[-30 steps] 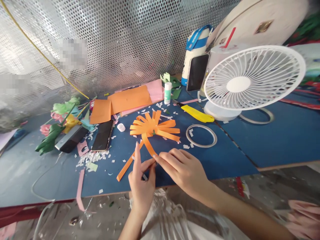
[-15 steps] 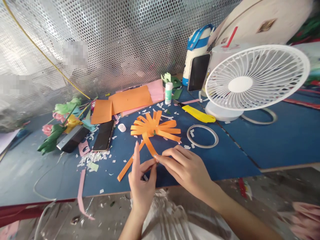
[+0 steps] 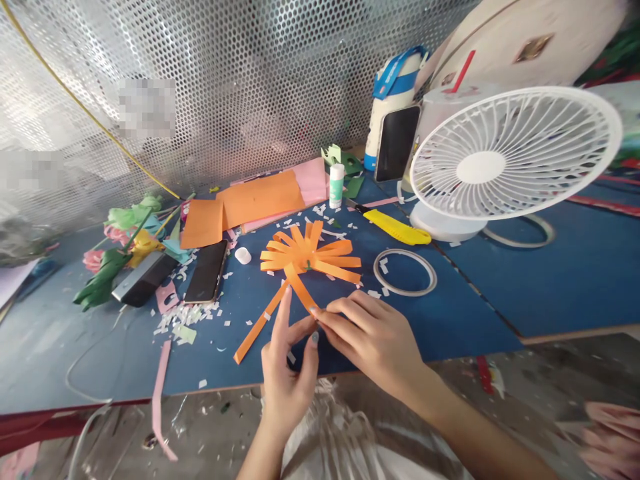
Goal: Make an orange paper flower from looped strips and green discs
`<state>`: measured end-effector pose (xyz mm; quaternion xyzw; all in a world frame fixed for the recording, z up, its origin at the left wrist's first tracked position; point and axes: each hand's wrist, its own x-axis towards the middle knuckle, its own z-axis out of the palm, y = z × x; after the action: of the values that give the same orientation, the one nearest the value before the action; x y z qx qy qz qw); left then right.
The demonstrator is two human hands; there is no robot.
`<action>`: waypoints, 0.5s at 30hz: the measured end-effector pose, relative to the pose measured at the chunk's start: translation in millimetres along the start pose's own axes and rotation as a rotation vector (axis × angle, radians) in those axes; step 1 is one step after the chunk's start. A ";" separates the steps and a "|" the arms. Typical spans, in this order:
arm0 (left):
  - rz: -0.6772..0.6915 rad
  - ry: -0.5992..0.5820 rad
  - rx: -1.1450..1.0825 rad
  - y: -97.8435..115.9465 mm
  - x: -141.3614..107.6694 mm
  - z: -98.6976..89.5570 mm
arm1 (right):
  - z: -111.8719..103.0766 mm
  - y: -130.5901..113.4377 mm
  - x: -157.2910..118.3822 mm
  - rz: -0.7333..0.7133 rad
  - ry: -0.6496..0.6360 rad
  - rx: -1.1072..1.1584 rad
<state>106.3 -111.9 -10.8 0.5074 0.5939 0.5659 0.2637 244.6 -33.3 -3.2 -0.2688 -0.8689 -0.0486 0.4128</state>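
Note:
An orange paper flower (image 3: 307, 253) of looped strips lies on the blue table, a bit of green at its centre. One loose strip of it points toward me, and my right hand (image 3: 373, 330) pinches that strip's near end between thumb and fingers. Just left of that end is my left hand (image 3: 290, 370), its index finger raised and its thumb apart. Another left finger reaches to the strip's tip; whether it touches is hard to see. A second orange strip (image 3: 253, 338) slants out to the left, a white scrap on it.
Behind the flower are orange paper sheets (image 3: 263, 200), a glue stick (image 3: 337, 187) and a yellow cutter knife (image 3: 397, 227). A tape roll (image 3: 377, 283) lies right, near a white fan (image 3: 515, 157). Leftward are a phone (image 3: 207, 272), paper scraps (image 3: 187, 323) and paper flowers (image 3: 133, 230).
My left thumb has moved away from the strip's end, and the left index finger has shifted slightly right. My right hand keeps its pinch, almost still.

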 end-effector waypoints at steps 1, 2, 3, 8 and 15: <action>0.001 0.000 0.013 0.1 -0.2 -0.3 | 0.2 0.1 0.0 -0.002 0.006 -0.001; 0.003 0.001 0.024 0.1 -0.3 -0.4 | 0.3 0.3 0.1 -0.004 0.013 0.001; 0.006 0.003 0.028 -0.2 -0.1 -0.5 | 0.2 0.4 0.4 -0.004 0.018 0.007; -0.038 0.033 -0.006 -2.8 3.5 0.5 | -1.6 0.3 2.5 0.044 0.025 0.093; -0.073 0.048 -0.058 -0.8 5.9 1.0 | -3.1 -0.2 -1.3 0.075 0.060 0.247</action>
<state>104.9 -106.1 -10.3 0.4639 0.6015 0.5849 0.2843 247.3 -34.9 -2.1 -0.2466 -0.8449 0.0665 0.4701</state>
